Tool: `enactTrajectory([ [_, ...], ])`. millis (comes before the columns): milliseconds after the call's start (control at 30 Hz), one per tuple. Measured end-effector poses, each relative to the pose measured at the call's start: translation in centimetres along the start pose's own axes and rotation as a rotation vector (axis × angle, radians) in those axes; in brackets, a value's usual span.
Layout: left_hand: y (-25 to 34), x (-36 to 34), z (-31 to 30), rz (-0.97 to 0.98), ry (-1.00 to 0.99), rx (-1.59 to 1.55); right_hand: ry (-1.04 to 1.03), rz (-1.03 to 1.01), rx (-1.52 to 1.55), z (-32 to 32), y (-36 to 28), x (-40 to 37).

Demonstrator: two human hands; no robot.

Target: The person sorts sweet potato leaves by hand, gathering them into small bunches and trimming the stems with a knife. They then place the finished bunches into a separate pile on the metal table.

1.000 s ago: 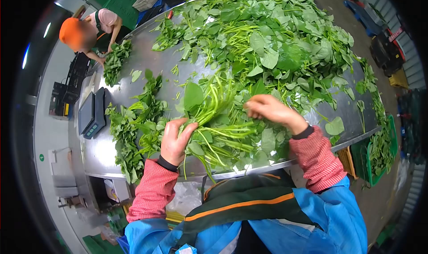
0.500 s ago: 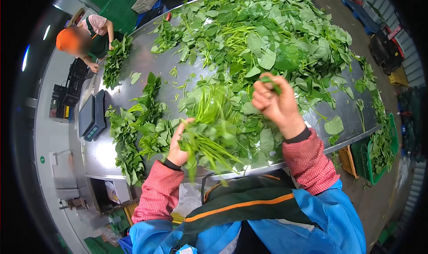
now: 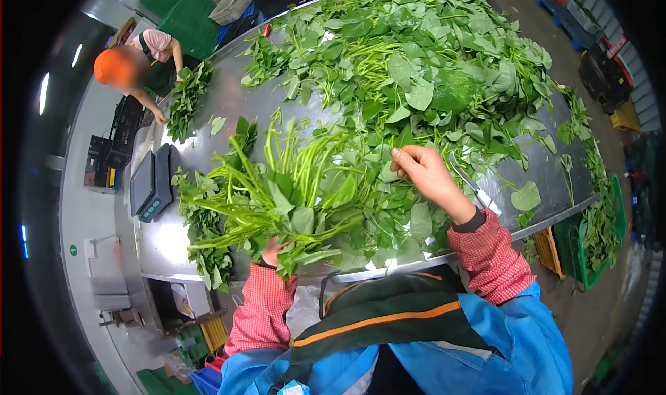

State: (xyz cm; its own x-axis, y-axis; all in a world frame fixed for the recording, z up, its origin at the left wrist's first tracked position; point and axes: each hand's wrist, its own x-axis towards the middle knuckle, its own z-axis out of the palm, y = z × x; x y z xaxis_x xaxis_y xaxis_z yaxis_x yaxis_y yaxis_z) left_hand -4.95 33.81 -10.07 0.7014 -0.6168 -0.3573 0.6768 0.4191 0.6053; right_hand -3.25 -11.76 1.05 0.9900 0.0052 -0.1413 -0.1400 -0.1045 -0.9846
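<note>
My left hand (image 3: 270, 251) is mostly covered by a loose bunch of leafy greens (image 3: 302, 218), closed around it low at the table's front edge. The bunch's pale green stems fan up and to the left, with leaves hanging over my fingers. My right hand (image 3: 429, 176) is over the pile, thumb and fingertips pinched together; whether a leaf is between them is hidden. Just beside my right wrist lies a knife with a white handle (image 3: 488, 201). A large heap of leafy greens (image 3: 444, 69) spreads over the metal table beyond both hands.
A digital scale (image 3: 150, 182) stands at the left edge, near piled greens (image 3: 208, 253). At the far left a co-worker in an orange cap (image 3: 116, 67) handles another bunch (image 3: 191, 98). A green crate with greens (image 3: 593, 235) is on the floor at right.
The bunch in my left hand has turned, its stems now fanning up and left. My right hand has moved down slightly, and the knife beside it is now visible.
</note>
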Motion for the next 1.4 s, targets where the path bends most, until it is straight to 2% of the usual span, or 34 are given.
enactTrajectory([
  [200,0.4,-0.2,1.6,-0.010,0.034,0.032,-0.085,-0.026,-0.124,0.9,1.7,-1.1],
  [300,0.3,-0.2,2.2,-0.032,0.046,0.052,-0.191,-0.086,-0.131,3.0,1.6,-0.5],
  [433,-0.3,-0.1,3.0,-0.078,0.058,0.083,-0.344,-0.038,0.254,6.0,-0.5,0.0],
  [467,-0.5,-0.1,3.1,-0.088,0.062,0.086,-0.353,-0.140,0.254,6.0,-0.8,0.3],
  [567,-0.6,0.1,3.4,-0.104,0.078,0.106,-0.424,-0.179,-0.199,3.5,-1.7,0.8],
  [600,-0.7,0.1,3.6,-0.106,0.083,0.112,-0.278,-0.486,-0.375,3.1,-1.1,0.6],
  [700,-0.8,-0.1,4.1,-0.110,0.095,0.124,0.176,-0.632,-0.913,1.1,-0.6,0.6],
  [767,-1.0,-0.7,4.5,-0.106,0.097,0.127,0.438,-0.517,-1.052,-1.1,1.0,1.9],
  [800,-1.1,-0.5,4.7,-0.109,0.098,0.129,0.380,-0.408,-1.124,-2.3,2.1,2.0],
  [900,-1.5,-0.3,5.3,-0.132,0.096,0.146,0.094,-0.428,-0.955,-2.5,4.6,2.3],
  [967,-1.9,0.0,5.6,-0.149,0.093,0.153,-0.109,-0.209,-0.431,-0.6,2.2,1.9],
  [1033,-2.2,0.2,5.9,-0.167,0.085,0.158,-0.268,-0.138,-0.084,2.0,2.0,2.8],
  [1067,-2.3,0.5,6.0,-0.175,0.082,0.165,-0.422,0.038,0.465,3.5,2.1,2.3],
  [1100,-2.3,0.6,6.2,-0.181,0.078,0.167,-0.559,0.068,0.897,4.5,2.0,1.7],
  [1167,-2.1,1.0,6.5,-0.180,0.075,0.176,-0.532,0.122,1.105,5.7,1.1,0.5],
  [1267,-1.6,1.2,6.7,-0.160,0.072,0.179,-0.811,0.234,1.020,4.0,1.8,1.9],
  [1400,-0.9,1.1,6.4,-0.120,0.077,0.174,-0.912,0.278,0.479,1.8,-0.5,1.3],
])
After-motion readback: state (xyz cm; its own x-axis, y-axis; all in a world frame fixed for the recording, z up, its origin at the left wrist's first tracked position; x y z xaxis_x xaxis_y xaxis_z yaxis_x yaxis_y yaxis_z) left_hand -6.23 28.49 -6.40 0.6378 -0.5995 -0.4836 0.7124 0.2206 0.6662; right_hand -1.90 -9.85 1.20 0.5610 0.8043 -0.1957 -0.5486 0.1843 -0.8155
